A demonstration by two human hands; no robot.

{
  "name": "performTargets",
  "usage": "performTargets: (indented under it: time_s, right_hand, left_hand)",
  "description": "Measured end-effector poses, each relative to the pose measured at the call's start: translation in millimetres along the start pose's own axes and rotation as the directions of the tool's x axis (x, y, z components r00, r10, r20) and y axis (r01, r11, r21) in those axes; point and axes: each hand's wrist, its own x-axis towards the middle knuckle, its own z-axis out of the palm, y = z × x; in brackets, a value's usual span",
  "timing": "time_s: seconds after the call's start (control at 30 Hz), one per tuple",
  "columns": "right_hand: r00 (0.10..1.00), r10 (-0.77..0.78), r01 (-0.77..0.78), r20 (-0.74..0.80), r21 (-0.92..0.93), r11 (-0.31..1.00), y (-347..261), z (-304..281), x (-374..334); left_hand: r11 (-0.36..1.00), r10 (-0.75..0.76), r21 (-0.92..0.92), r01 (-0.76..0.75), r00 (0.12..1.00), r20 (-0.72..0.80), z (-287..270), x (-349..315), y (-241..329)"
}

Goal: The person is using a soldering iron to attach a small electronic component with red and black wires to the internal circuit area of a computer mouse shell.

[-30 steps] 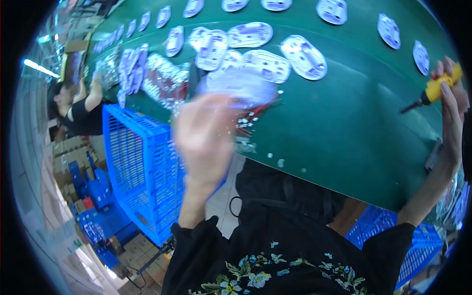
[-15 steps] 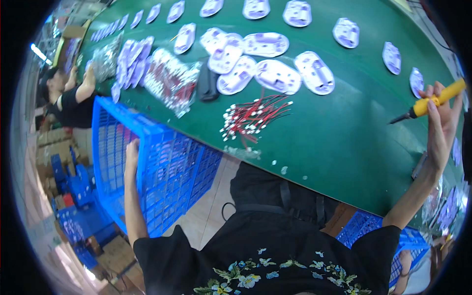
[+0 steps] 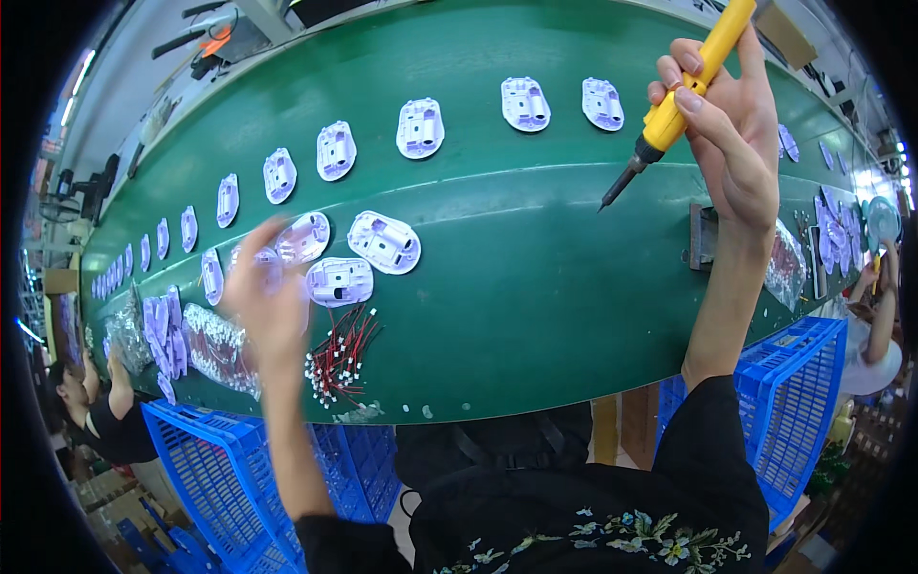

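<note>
My right hand [image 3: 732,134] is raised over the right side of the green table, wrapped round a yellow-handled tool [image 3: 690,91] with a black nose and a dark pointed tip. The tip angles down to the left and is clear of the housings. My left hand [image 3: 268,306] is smeared by motion above a loose group of pale purple plastic housings, so its grip does not show. Beside that hand are a purple housing [image 3: 384,241], another housing [image 3: 341,281] and a heap of red and black wires with white connectors [image 3: 339,364].
Several housings [image 3: 421,128] form a row along the far side of the green table [image 3: 535,316]. Left lie a bag of wires [image 3: 220,349] and stacked housings [image 3: 164,330]. A metal block [image 3: 703,236] stands near my right forearm. Blue crates [image 3: 789,402] flank me; people work at both sides.
My left hand has left the blue crate's rim and moved up over the housings. My right hand, still holding the yellow tool, appears farther in from the right; the view has turned right.
</note>
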Motion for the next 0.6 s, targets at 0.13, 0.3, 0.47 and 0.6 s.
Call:
performTargets:
  time_s: [0.13,0.3,0.47,0.6]
  right_hand:
    - [0.998,0.065,-0.065,0.007,0.131,0.989,-11.3,-7.0,1.9]
    - [0.997,0.066,-0.075,0.05,0.212,0.974,-21.1,-2.6,4.8]
    - [0.997,0.079,-0.083,0.027,0.215,0.973,-21.8,-23.4,0.6]
    - [0.992,0.1,-0.116,0.076,0.249,0.962,-4.6,-9.0,4.4]
  left_hand:
    - [0.968,0.239,0.009,-0.25,0.936,0.26,182.2,74.6,94.1]
    - [0.957,0.204,0.096,-0.273,0.87,0.449,263.6,112.7,107.4]
    - [0.871,0.472,-0.162,-0.464,0.698,0.539,215.9,86.2,114.0]
    - [0.892,0.433,-0.237,-0.385,0.574,0.695,108.6,38.3,103.1]
